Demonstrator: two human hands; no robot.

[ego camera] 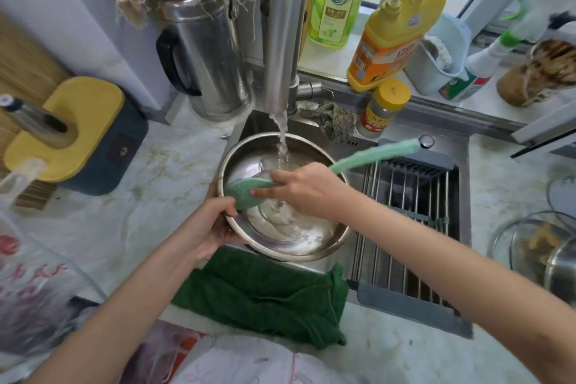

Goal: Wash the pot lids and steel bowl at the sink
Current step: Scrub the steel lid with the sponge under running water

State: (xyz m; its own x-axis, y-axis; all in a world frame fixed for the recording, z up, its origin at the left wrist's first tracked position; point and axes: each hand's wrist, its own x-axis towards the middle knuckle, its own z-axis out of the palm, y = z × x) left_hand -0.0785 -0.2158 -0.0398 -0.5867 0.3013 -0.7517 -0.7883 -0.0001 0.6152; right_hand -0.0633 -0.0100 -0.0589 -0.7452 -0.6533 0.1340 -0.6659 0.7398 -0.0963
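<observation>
The steel bowl (311, 240) is held tilted in the sink (461, 196) under the running tap (282, 40); water streams into it and pools inside. My left hand (215, 224) grips the bowl's left rim. My right hand (307, 188) holds a long green dish brush (374, 154), whose head presses against the bowl's inner left wall. A glass pot lid (511, 237) lies on the counter at the right edge, over a steel pot.
A wire drain rack (411, 196) spans the right half of the sink. A green towel (268, 293) hangs over the front edge. Detergent bottles (392, 37) and a small jar (385, 109) stand behind. A steel kettle (212, 56) and a yellow-topped box (71, 131) are at left.
</observation>
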